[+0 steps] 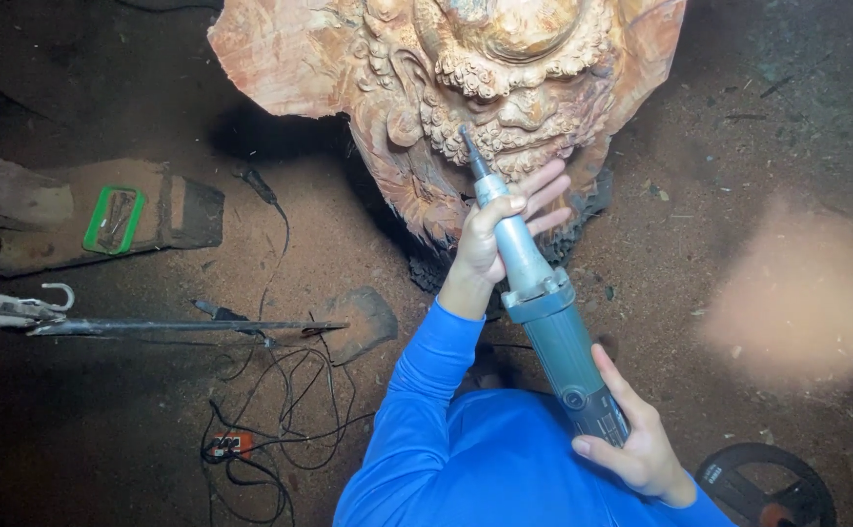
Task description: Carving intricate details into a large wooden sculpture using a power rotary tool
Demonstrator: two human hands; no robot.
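The grey-green die grinder [542,303] slants up from your lap, its tip touching the carved wooden sculpture [466,88] at the curled beard. Your left hand [497,234] steadies the slim neck, thumb hooked over, fingers spread against the carving. Your right hand [636,444] wraps the rear body. Black cables [280,390] tangle on the sawdust-covered floor [739,195] to your left.
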